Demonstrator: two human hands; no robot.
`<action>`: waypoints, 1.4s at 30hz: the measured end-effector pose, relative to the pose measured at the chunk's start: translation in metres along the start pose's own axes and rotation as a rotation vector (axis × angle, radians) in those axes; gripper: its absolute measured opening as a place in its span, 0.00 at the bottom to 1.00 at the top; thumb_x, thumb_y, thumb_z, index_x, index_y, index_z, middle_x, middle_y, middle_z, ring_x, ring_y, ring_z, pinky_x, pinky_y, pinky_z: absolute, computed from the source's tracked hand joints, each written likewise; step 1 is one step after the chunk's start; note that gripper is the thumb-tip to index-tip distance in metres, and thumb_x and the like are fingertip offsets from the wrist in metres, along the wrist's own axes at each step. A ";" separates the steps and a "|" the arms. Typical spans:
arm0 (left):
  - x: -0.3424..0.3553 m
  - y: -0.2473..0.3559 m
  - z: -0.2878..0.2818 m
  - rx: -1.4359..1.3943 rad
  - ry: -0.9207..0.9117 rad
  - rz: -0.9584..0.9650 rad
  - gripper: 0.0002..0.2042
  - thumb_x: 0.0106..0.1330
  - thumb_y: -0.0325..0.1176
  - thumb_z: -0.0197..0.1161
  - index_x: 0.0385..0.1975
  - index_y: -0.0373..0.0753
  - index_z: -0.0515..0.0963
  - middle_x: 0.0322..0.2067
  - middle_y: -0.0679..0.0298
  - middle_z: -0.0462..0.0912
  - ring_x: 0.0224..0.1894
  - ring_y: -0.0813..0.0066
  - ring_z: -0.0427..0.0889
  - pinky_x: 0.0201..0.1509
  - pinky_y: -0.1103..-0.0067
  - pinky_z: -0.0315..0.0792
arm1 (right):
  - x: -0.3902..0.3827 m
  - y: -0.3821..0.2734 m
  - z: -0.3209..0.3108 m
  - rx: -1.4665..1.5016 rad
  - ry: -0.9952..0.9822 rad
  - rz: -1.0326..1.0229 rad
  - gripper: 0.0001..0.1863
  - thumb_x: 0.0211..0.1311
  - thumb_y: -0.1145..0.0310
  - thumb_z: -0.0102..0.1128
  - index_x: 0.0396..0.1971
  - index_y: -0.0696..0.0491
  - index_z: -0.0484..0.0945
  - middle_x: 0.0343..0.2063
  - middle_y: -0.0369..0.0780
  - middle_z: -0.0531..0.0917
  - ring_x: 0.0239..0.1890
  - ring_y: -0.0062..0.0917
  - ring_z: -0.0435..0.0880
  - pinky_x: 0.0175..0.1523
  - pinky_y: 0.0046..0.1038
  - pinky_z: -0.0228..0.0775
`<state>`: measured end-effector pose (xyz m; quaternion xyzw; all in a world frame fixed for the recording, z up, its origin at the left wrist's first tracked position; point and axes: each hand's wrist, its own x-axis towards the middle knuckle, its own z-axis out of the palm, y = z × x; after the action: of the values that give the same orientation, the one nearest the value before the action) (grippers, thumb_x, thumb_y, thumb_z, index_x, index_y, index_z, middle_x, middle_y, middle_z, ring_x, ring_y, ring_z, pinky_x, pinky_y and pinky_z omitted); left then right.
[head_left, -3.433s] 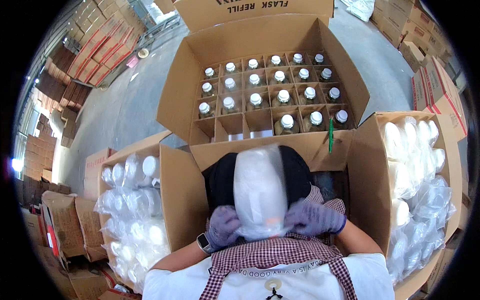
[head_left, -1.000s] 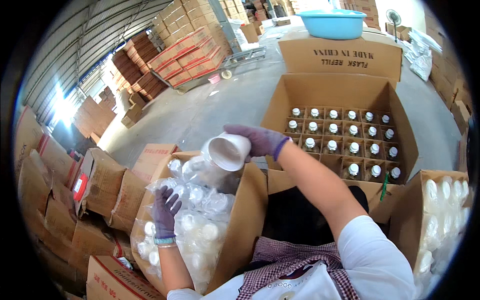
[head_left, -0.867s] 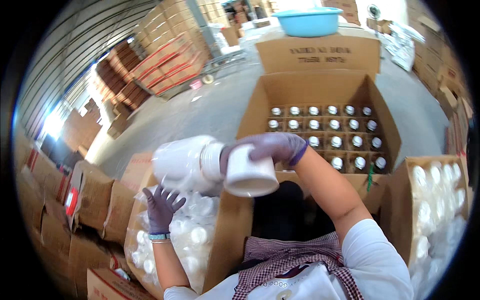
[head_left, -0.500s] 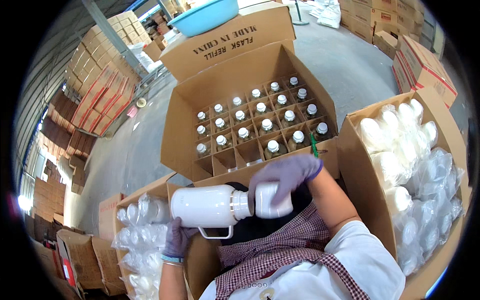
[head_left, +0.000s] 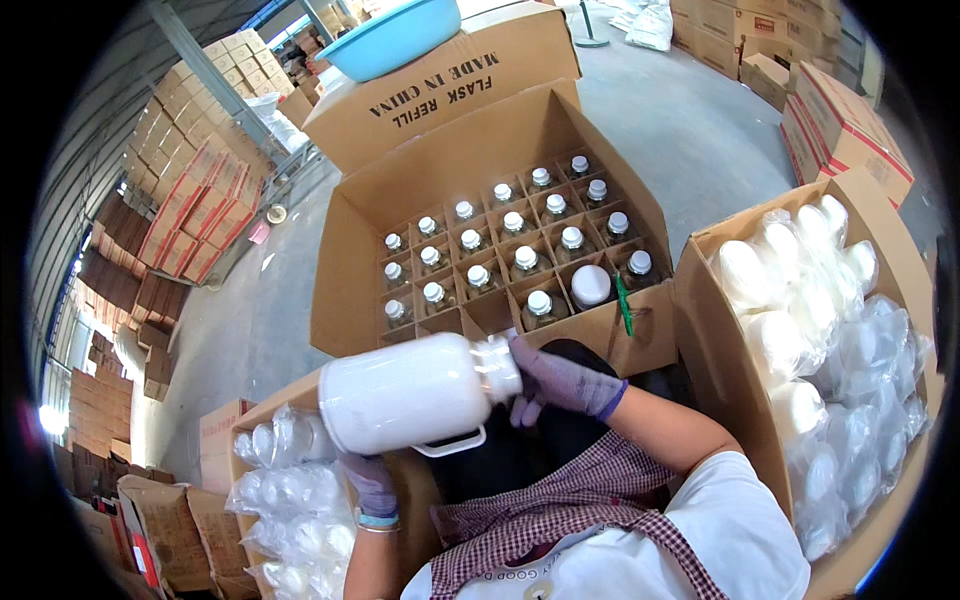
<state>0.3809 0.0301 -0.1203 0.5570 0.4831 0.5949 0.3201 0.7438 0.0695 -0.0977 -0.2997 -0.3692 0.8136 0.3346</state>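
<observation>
A white vacuum flask (head_left: pixel 400 395) with a side handle lies nearly level in front of me, its neck toward the right. My left hand (head_left: pixel 370 485), in a purple-grey glove, closes under its base end, most fingers hidden by the body. My right hand (head_left: pixel 570 380), gloved alike, grips the flask's neck end. A white cup lid (head_left: pixel 591 286) sits in the divided carton (head_left: pixel 370 220) beyond, in the near row. Around it stand several glass refills (head_left: pixel 541 308) with white caps, in cardboard cells. A thin green thing (head_left: pixel 624 305) hangs over the carton's near edge.
An open box at right (head_left: pixel 740 380) holds white flasks in plastic bags (head_left: pixel 775 340). Another box at left holds bagged white pieces (head_left: pixel 290 490). A blue basin (head_left: pixel 390 40) rests by the carton's raised flap. Stacked cartons (head_left: pixel 205 210) stand farther off.
The cup lid has left my right hand and now sits in the carton's near row. That hand has come back to the flask's neck. The flask appears larger and slightly more tilted.
</observation>
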 end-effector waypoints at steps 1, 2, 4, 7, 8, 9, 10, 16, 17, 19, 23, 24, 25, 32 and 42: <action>-0.007 -0.018 -0.003 0.156 0.038 0.098 0.37 0.73 0.58 0.53 0.69 0.32 0.62 0.65 0.50 0.71 0.65 0.57 0.72 0.66 0.64 0.69 | -0.001 0.005 0.004 -0.086 0.026 -0.051 0.40 0.70 0.34 0.49 0.66 0.53 0.64 0.45 0.46 0.82 0.20 0.25 0.84 0.25 0.21 0.79; -0.010 -0.020 -0.002 0.249 0.035 0.163 0.35 0.73 0.55 0.54 0.68 0.31 0.62 0.65 0.49 0.70 0.65 0.56 0.72 0.66 0.64 0.68 | -0.002 0.006 0.007 -0.176 0.053 -0.099 0.40 0.70 0.33 0.49 0.65 0.52 0.65 0.42 0.45 0.82 0.19 0.24 0.83 0.24 0.21 0.79; -0.017 -0.017 0.003 0.437 0.048 0.292 0.31 0.74 0.47 0.57 0.67 0.29 0.63 0.65 0.46 0.68 0.65 0.53 0.71 0.67 0.63 0.66 | -0.012 -0.007 0.008 -0.569 0.085 -0.470 0.31 0.65 0.45 0.62 0.61 0.48 0.71 0.50 0.46 0.78 0.40 0.35 0.85 0.45 0.35 0.81; -0.009 0.005 0.012 1.065 -0.070 0.652 0.32 0.71 0.43 0.63 0.66 0.29 0.63 0.61 0.46 0.73 0.62 0.49 0.75 0.67 0.63 0.67 | -0.024 -0.022 0.016 -1.628 0.031 -1.365 0.34 0.50 0.61 0.72 0.60 0.46 0.74 0.64 0.47 0.69 0.67 0.50 0.68 0.69 0.52 0.62; -0.011 0.018 0.020 1.012 -0.124 0.549 0.32 0.69 0.40 0.66 0.67 0.29 0.62 0.61 0.45 0.73 0.61 0.48 0.75 0.67 0.62 0.67 | -0.031 -0.020 0.030 -1.670 0.047 -1.367 0.40 0.49 0.57 0.75 0.64 0.48 0.70 0.66 0.50 0.66 0.68 0.53 0.65 0.69 0.56 0.60; -0.013 0.034 0.031 0.956 -0.180 0.455 0.34 0.66 0.38 0.68 0.67 0.29 0.62 0.60 0.44 0.73 0.61 0.47 0.75 0.67 0.61 0.67 | -0.034 -0.008 0.036 -1.428 0.083 -1.229 0.45 0.47 0.56 0.77 0.66 0.49 0.67 0.67 0.52 0.63 0.70 0.52 0.62 0.71 0.55 0.59; -0.017 0.040 0.042 0.893 -0.241 0.364 0.35 0.64 0.35 0.71 0.67 0.29 0.61 0.59 0.43 0.73 0.61 0.46 0.75 0.66 0.61 0.67 | -0.037 0.005 0.041 -1.192 0.125 -1.081 0.49 0.45 0.55 0.79 0.68 0.51 0.64 0.68 0.54 0.60 0.72 0.52 0.60 0.72 0.54 0.57; -0.011 -0.001 0.078 0.340 -0.086 -0.005 0.26 0.78 0.45 0.50 0.67 0.33 0.61 0.61 0.47 0.74 0.62 0.55 0.75 0.70 0.64 0.64 | -0.047 0.046 0.014 -0.448 0.454 -0.422 0.49 0.47 0.59 0.78 0.67 0.56 0.61 0.56 0.47 0.71 0.59 0.37 0.73 0.67 0.37 0.66; 0.000 -0.011 0.094 -0.025 -0.028 -0.091 0.23 0.81 0.46 0.43 0.64 0.34 0.68 0.60 0.51 0.75 0.63 0.60 0.74 0.71 0.66 0.63 | -0.056 0.043 0.003 -0.451 0.529 -0.500 0.44 0.49 0.61 0.77 0.65 0.56 0.64 0.54 0.45 0.73 0.56 0.33 0.74 0.65 0.35 0.67; 0.033 -0.014 0.138 -0.362 0.007 -0.182 0.19 0.74 0.40 0.57 0.58 0.34 0.71 0.57 0.52 0.76 0.60 0.57 0.75 0.65 0.64 0.67 | -0.084 0.028 -0.022 -0.496 0.736 -0.646 0.36 0.52 0.63 0.73 0.60 0.55 0.69 0.50 0.41 0.75 0.54 0.29 0.75 0.61 0.32 0.69; 0.090 -0.058 0.230 0.462 -0.350 0.447 0.29 0.54 0.47 0.75 0.51 0.38 0.74 0.52 0.54 0.75 0.56 0.51 0.74 0.60 0.59 0.69 | -0.133 -0.004 -0.048 -0.394 1.123 -0.845 0.30 0.57 0.60 0.65 0.59 0.56 0.71 0.51 0.41 0.75 0.55 0.30 0.74 0.63 0.34 0.67; 0.099 -0.067 0.252 0.603 -0.483 0.559 0.32 0.51 0.50 0.76 0.52 0.39 0.74 0.54 0.54 0.74 0.60 0.50 0.72 0.64 0.56 0.67 | -0.137 -0.005 -0.058 -0.376 1.163 -0.894 0.30 0.58 0.59 0.63 0.59 0.56 0.71 0.52 0.42 0.75 0.55 0.30 0.74 0.64 0.34 0.66; 0.098 -0.073 0.269 0.781 -0.546 0.619 0.33 0.51 0.51 0.76 0.53 0.39 0.75 0.57 0.54 0.72 0.64 0.51 0.69 0.68 0.52 0.62 | -0.140 -0.013 -0.057 -0.308 1.197 -0.856 0.31 0.61 0.57 0.61 0.61 0.57 0.70 0.56 0.44 0.74 0.58 0.31 0.73 0.66 0.34 0.63; 0.181 -0.110 0.252 0.773 -0.275 0.433 0.21 0.55 0.33 0.69 0.50 0.37 0.77 0.58 0.46 0.74 0.60 0.43 0.74 0.67 0.58 0.66 | -0.166 -0.001 -0.107 -0.701 1.463 -0.792 0.27 0.69 0.58 0.53 0.62 0.58 0.68 0.61 0.45 0.69 0.63 0.33 0.68 0.68 0.35 0.62; 0.271 -0.192 0.089 1.273 -0.413 -0.151 0.32 0.51 0.55 0.75 0.50 0.40 0.76 0.46 0.48 0.83 0.52 0.49 0.82 0.56 0.59 0.76 | -0.113 -0.011 -0.096 -0.504 1.290 -0.860 0.32 0.66 0.54 0.59 0.62 0.59 0.66 0.54 0.43 0.73 0.56 0.30 0.72 0.64 0.34 0.64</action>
<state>0.3895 0.3613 -0.2108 0.7041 0.7061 0.0514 0.0558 0.8851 0.0271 -0.1137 -0.6075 -0.3586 0.1738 0.6871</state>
